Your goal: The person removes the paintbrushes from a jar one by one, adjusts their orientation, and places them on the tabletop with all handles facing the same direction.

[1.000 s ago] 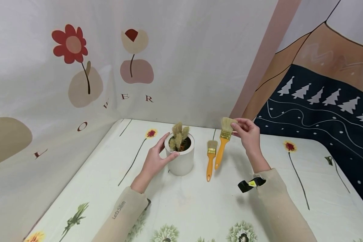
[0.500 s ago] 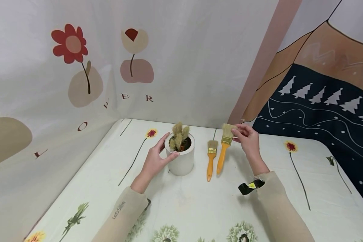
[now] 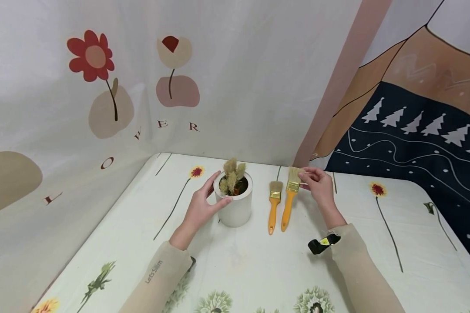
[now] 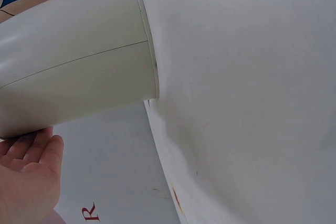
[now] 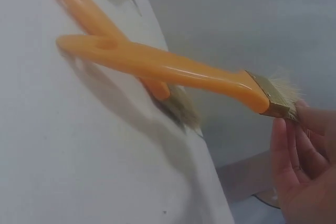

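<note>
My left hand point(image 3: 199, 206) grips a white cylindrical pot point(image 3: 235, 213) at its rim, thumb on the near side and fingers around the left and back. Out of the pot rise fuzzy beige-green dried plumes point(image 3: 231, 176). My right hand point(image 3: 319, 187) pinches a wide paintbrush point(image 3: 287, 206) by its pale bristles; it has a gold ferrule and an orange handle. In the right wrist view the held paintbrush point(image 5: 173, 66) slants over the table with its handle end low. A smaller orange-handled paintbrush point(image 3: 273, 211) lies between the pot and the held one.
The table has a white cloth point(image 3: 243, 269) printed with flowers. A pale curtain point(image 3: 250, 87) with flower prints and letters hangs behind it. Dark blue cloth point(image 3: 415, 143) with white trees hangs at the right. A black strap device point(image 3: 321, 244) sits at my right wrist.
My right hand has brought the wide paintbrush down toward the table, alongside the smaller one. My left hand and the pot have stayed in place.
</note>
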Action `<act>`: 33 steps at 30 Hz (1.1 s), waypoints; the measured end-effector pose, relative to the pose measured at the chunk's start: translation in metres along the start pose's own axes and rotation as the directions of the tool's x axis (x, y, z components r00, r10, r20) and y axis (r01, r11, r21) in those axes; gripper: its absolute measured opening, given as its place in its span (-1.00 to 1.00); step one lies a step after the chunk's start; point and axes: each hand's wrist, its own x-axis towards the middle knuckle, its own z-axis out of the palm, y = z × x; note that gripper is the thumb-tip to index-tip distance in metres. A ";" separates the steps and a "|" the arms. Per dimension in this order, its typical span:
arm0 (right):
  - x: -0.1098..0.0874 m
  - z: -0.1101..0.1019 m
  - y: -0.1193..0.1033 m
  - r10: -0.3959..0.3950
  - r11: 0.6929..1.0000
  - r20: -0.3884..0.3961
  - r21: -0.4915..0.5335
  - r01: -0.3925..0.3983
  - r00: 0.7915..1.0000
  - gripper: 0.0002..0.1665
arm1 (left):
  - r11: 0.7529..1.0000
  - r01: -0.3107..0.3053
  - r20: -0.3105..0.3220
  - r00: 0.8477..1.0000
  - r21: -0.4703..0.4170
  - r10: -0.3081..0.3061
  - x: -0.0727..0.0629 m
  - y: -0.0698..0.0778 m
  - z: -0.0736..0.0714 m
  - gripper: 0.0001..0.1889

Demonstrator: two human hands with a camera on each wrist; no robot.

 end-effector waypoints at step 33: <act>0.016 0.000 0.039 0.165 0.952 0.129 -0.280 -0.123 0.978 -0.56 | 1.000 -0.002 0.001 1.000 -0.007 0.002 0.001 -0.002 0.001 -0.13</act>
